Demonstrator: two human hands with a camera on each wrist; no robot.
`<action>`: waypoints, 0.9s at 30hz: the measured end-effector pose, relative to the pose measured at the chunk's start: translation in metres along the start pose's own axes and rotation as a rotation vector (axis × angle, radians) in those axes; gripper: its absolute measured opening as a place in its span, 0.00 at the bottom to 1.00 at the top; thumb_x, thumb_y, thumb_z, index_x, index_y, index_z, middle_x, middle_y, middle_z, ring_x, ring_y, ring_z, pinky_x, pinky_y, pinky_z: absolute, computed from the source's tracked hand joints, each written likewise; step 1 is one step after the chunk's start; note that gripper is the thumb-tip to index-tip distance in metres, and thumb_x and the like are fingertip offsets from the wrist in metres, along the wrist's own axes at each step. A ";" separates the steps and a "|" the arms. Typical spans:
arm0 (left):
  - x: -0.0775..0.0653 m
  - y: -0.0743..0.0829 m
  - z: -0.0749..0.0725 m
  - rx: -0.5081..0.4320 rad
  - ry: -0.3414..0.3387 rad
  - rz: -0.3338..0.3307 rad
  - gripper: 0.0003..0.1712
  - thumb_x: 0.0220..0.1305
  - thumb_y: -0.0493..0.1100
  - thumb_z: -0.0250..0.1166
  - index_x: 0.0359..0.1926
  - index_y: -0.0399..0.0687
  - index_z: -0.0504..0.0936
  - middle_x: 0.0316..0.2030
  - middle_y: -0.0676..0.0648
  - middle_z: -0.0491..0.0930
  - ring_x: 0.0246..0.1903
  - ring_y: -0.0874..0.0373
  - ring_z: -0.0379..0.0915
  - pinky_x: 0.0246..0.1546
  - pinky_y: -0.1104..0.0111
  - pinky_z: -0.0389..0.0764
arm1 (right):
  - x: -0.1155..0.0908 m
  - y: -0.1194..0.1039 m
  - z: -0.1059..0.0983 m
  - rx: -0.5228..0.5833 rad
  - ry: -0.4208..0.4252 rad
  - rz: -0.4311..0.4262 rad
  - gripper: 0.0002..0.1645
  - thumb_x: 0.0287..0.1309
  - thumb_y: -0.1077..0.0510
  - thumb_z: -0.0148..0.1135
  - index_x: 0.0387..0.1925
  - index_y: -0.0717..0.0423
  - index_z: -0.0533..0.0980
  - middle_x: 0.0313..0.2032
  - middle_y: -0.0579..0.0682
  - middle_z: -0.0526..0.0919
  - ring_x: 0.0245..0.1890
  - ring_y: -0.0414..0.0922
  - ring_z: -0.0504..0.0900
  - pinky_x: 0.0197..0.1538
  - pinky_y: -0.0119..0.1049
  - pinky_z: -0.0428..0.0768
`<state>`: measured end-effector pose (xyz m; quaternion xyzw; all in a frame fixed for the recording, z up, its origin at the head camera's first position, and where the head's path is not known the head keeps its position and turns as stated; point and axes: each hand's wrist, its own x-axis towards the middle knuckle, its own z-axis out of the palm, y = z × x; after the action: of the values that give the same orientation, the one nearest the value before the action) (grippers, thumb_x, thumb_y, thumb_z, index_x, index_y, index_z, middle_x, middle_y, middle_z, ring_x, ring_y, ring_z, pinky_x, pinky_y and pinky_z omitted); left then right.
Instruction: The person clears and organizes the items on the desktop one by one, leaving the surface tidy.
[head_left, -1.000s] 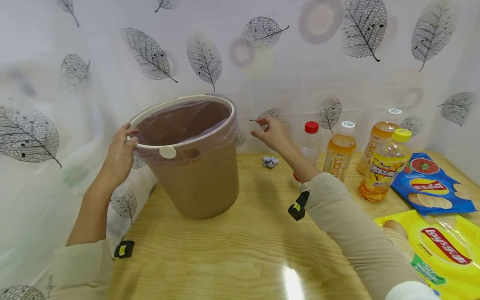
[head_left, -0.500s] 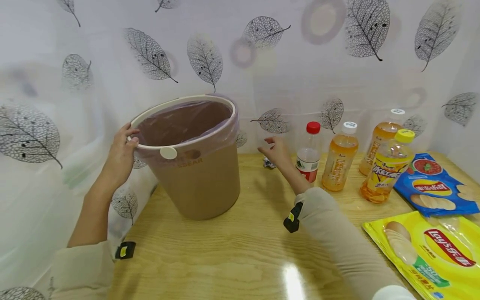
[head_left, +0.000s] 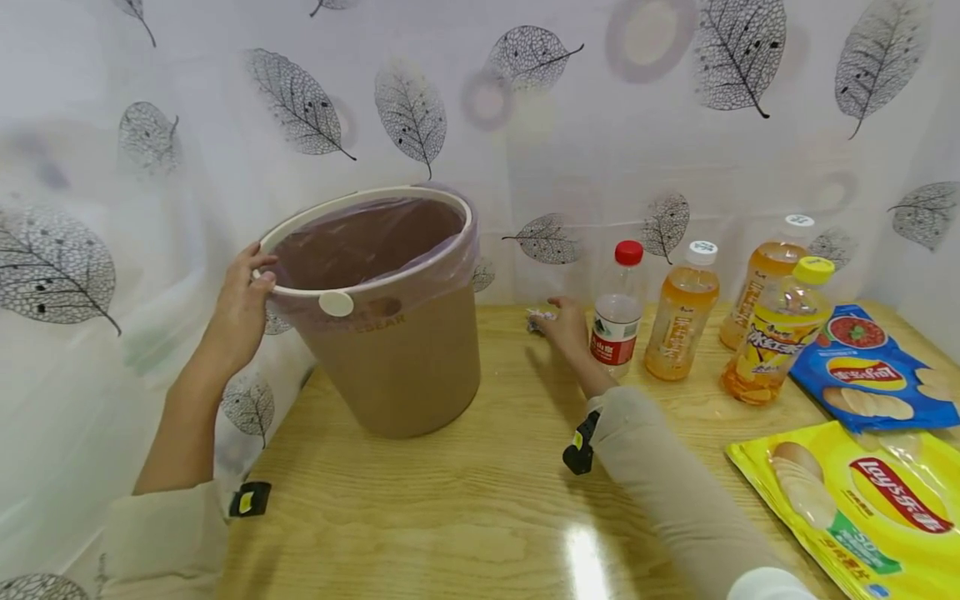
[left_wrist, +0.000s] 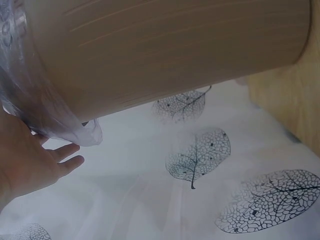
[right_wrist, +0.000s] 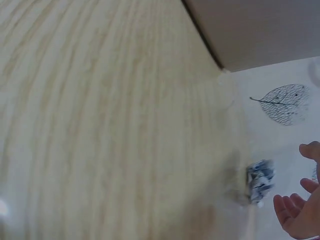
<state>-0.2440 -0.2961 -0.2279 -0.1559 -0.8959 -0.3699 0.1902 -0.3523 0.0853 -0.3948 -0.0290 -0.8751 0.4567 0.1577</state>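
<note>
A tan trash can (head_left: 412, 367) with a pale rim and a thin purple liner stands at the left of the table. My left hand (head_left: 242, 321) holds its rim at the left side, thumb over the edge. In the left wrist view, fingers (left_wrist: 67, 160) show beside the hanging liner (left_wrist: 65, 117). At the back of the table lies a crumpled paper ball (head_left: 537, 320), printed grey and white. My right hand (head_left: 568, 335) is right beside it, fingers parted and loosely bent. The right wrist view has a small gap between the paper and these fingers (right_wrist: 282, 207).
Just right of my right hand stands a red-capped bottle (head_left: 617, 325). Beyond it are two white-capped bottles of orange drink (head_left: 681, 325) and a yellow-capped bottle (head_left: 776, 342). Blue (head_left: 862, 375) and yellow chip bags (head_left: 855, 500) lie at the right. A leaf-printed curtain (head_left: 480, 133) hangs behind.
My right hand has come down from beside the trash can's rim to the crumpled paper ball near the tabletop. The left hand has stayed on the rim.
</note>
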 end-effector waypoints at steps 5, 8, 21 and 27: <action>0.000 0.000 -0.001 0.001 0.000 -0.007 0.28 0.70 0.44 0.32 0.61 0.25 0.57 0.68 0.35 0.39 0.66 0.39 0.32 0.61 0.44 0.38 | -0.001 0.011 0.007 0.006 0.001 0.042 0.32 0.49 0.57 0.66 0.54 0.68 0.69 0.52 0.65 0.72 0.52 0.59 0.69 0.54 0.48 0.67; 0.000 -0.001 -0.001 0.000 0.001 -0.007 0.28 0.70 0.44 0.32 0.61 0.25 0.57 0.69 0.36 0.39 0.66 0.40 0.31 0.61 0.44 0.38 | -0.001 0.016 0.011 -0.014 -0.021 0.073 0.35 0.48 0.56 0.67 0.55 0.68 0.68 0.52 0.67 0.71 0.52 0.60 0.69 0.53 0.49 0.67; 0.000 0.000 -0.001 0.015 -0.007 -0.019 0.29 0.70 0.45 0.32 0.61 0.26 0.57 0.69 0.37 0.39 0.66 0.39 0.32 0.60 0.43 0.38 | 0.003 0.029 0.018 -0.086 -0.043 0.107 0.38 0.50 0.53 0.66 0.60 0.64 0.65 0.53 0.66 0.68 0.53 0.60 0.68 0.53 0.50 0.67; 0.001 0.000 -0.001 0.013 -0.004 -0.020 0.29 0.70 0.45 0.32 0.61 0.26 0.57 0.69 0.37 0.39 0.66 0.40 0.32 0.60 0.44 0.38 | 0.006 0.033 0.019 -0.141 -0.040 0.085 0.35 0.50 0.55 0.65 0.60 0.61 0.66 0.53 0.65 0.70 0.53 0.59 0.68 0.53 0.49 0.66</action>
<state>-0.2446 -0.2965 -0.2272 -0.1465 -0.9002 -0.3658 0.1855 -0.3673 0.0904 -0.4305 -0.0681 -0.9060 0.4007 0.1180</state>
